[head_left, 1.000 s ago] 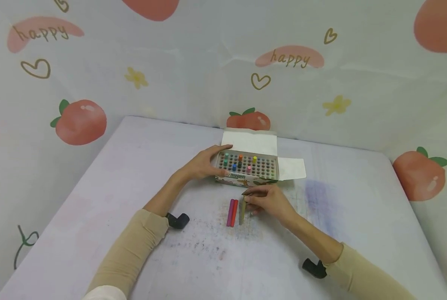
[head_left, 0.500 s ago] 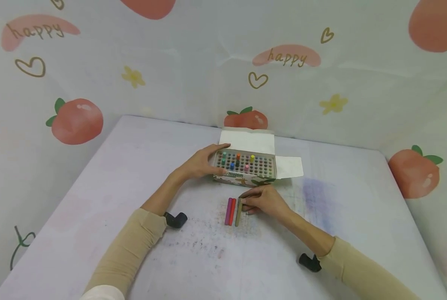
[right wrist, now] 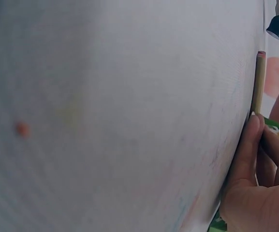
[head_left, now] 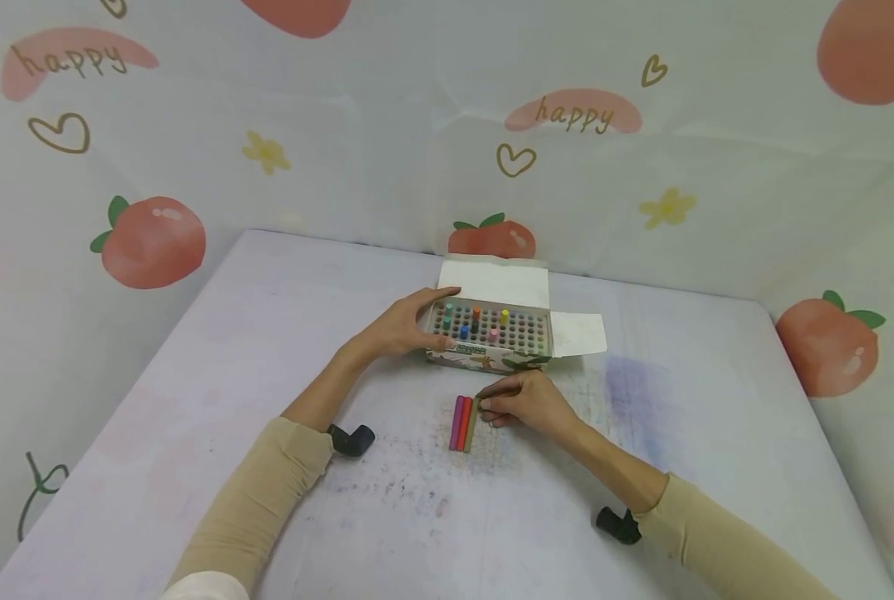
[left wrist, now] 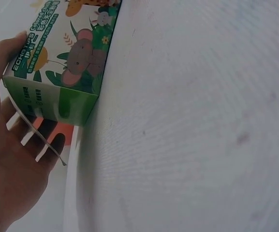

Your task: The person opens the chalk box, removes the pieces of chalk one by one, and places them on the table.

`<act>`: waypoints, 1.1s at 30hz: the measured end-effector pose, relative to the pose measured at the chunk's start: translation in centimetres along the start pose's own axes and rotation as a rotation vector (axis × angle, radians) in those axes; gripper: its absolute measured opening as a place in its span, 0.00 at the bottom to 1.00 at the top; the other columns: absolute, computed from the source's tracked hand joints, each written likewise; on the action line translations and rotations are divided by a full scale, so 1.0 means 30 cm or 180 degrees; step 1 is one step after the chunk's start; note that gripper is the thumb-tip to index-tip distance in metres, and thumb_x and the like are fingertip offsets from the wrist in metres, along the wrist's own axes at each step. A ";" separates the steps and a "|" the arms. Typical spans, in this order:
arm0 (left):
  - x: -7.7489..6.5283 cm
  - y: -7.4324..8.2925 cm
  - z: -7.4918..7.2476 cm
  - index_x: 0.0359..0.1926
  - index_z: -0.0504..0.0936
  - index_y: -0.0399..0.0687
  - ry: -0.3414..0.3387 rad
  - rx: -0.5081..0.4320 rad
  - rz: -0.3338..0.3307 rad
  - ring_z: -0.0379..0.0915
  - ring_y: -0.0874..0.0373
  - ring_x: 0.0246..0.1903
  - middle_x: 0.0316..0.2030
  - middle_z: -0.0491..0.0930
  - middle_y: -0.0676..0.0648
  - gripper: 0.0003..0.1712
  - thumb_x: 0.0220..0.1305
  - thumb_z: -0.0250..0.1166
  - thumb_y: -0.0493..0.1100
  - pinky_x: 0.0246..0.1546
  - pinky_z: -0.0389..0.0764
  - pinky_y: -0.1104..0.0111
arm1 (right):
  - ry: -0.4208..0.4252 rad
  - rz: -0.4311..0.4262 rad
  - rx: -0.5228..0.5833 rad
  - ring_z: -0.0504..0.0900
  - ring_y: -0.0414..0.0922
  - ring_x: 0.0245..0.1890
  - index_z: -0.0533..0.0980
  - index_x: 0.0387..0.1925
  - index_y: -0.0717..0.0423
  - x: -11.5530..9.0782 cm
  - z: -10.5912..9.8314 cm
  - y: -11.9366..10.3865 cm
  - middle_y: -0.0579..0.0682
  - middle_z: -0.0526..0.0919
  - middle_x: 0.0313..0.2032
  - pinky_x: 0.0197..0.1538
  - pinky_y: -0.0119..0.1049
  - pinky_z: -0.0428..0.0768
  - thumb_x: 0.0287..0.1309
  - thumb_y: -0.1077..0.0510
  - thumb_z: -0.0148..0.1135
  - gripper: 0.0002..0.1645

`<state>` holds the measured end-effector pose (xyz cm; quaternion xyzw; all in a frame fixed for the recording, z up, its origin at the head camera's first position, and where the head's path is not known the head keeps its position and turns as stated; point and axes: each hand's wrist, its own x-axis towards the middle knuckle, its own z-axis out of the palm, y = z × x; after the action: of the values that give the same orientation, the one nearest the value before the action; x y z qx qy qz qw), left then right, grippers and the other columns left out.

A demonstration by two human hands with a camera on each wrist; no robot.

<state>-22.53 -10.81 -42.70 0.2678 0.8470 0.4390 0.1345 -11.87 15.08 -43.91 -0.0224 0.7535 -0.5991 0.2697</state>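
My left hand (head_left: 402, 327) holds the left end of an open chalk box (head_left: 454, 359), thumb at the front edge and fingers spread toward the back. The left wrist view shows its printed side and green end panel (left wrist: 57, 104). A few coloured chalk sticks stand upright in the holes of the insert. In front of the box, my right hand (head_left: 531, 402) pinches the far end of an olive chalk stick (head_left: 471, 432) between thumb and fingertips. That stick lies right alongside a red chalk stick (head_left: 465, 427), with a purple chalk stick (head_left: 456, 425) left of it.
The box's white lid (head_left: 494, 282) stands raised at the back, and a side flap (head_left: 578, 334) sticks out right. Chalk smudges mark the white table (head_left: 387, 525). A patterned cloth (head_left: 387, 125) hangs behind. Black mounts (head_left: 352, 440) sit at both wrists.
My right hand has lowered the olive chalk stick and slid it left, closing the gap to the red one. My left hand stays on the box. The head view has shifted slightly.
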 end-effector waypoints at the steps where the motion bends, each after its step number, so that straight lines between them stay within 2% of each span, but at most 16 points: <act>1: 0.000 0.000 0.001 0.76 0.61 0.61 0.0002 0.0009 -0.0004 0.67 0.50 0.52 0.62 0.69 0.45 0.50 0.55 0.76 0.52 0.54 0.69 0.54 | 0.0004 -0.0009 0.0009 0.88 0.48 0.35 0.83 0.48 0.68 -0.001 -0.001 0.000 0.60 0.88 0.38 0.39 0.37 0.84 0.62 0.65 0.66 0.14; 10: 0.001 -0.004 0.005 0.75 0.62 0.60 0.0012 0.0022 0.0016 0.67 0.50 0.52 0.62 0.69 0.45 0.49 0.55 0.76 0.52 0.54 0.69 0.54 | 0.0027 -0.0123 -0.0014 0.88 0.49 0.35 0.82 0.49 0.67 -0.015 -0.019 -0.016 0.59 0.87 0.40 0.40 0.41 0.84 0.62 0.65 0.65 0.15; 16: -0.001 0.003 0.002 0.75 0.62 0.60 0.0024 0.0024 0.0023 0.66 0.49 0.54 0.64 0.68 0.45 0.50 0.54 0.76 0.52 0.55 0.68 0.53 | -0.0063 -0.0436 -0.0096 0.88 0.52 0.37 0.79 0.54 0.67 -0.028 -0.042 -0.054 0.62 0.87 0.41 0.42 0.44 0.84 0.62 0.64 0.66 0.20; 20: 0.003 0.001 0.002 0.75 0.61 0.62 0.0010 0.0002 -0.0017 0.66 0.50 0.52 0.63 0.69 0.45 0.50 0.54 0.76 0.53 0.54 0.68 0.54 | -0.0122 -0.0523 -0.0049 0.87 0.57 0.41 0.77 0.56 0.70 -0.033 -0.058 -0.078 0.66 0.85 0.43 0.44 0.46 0.83 0.63 0.64 0.65 0.21; 23: 0.004 -0.001 0.003 0.75 0.61 0.61 0.0010 -0.0026 -0.0042 0.67 0.50 0.52 0.62 0.69 0.45 0.50 0.54 0.76 0.52 0.53 0.69 0.54 | -0.0104 -0.0601 -0.0144 0.86 0.59 0.41 0.78 0.55 0.70 -0.030 -0.068 -0.088 0.66 0.85 0.43 0.43 0.48 0.83 0.63 0.63 0.66 0.21; 28: 0.005 -0.004 0.003 0.75 0.61 0.61 0.0019 -0.0020 -0.0037 0.67 0.50 0.51 0.62 0.69 0.45 0.50 0.54 0.76 0.52 0.53 0.69 0.54 | -0.0030 -0.0781 -0.0198 0.87 0.56 0.40 0.80 0.53 0.67 -0.028 -0.086 -0.107 0.64 0.86 0.43 0.43 0.50 0.82 0.63 0.63 0.66 0.19; 33: 0.004 -0.006 0.002 0.75 0.61 0.62 0.0017 0.0001 -0.0026 0.66 0.50 0.52 0.62 0.69 0.45 0.49 0.55 0.76 0.53 0.54 0.69 0.54 | 0.0072 -0.0910 -0.0213 0.86 0.56 0.40 0.80 0.52 0.66 -0.033 -0.104 -0.131 0.66 0.85 0.44 0.43 0.49 0.83 0.62 0.62 0.67 0.18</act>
<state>-22.66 -10.77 -42.87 0.2631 0.8486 0.4391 0.1339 -13.52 17.12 -39.52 -0.1317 0.7653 -0.6061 0.1721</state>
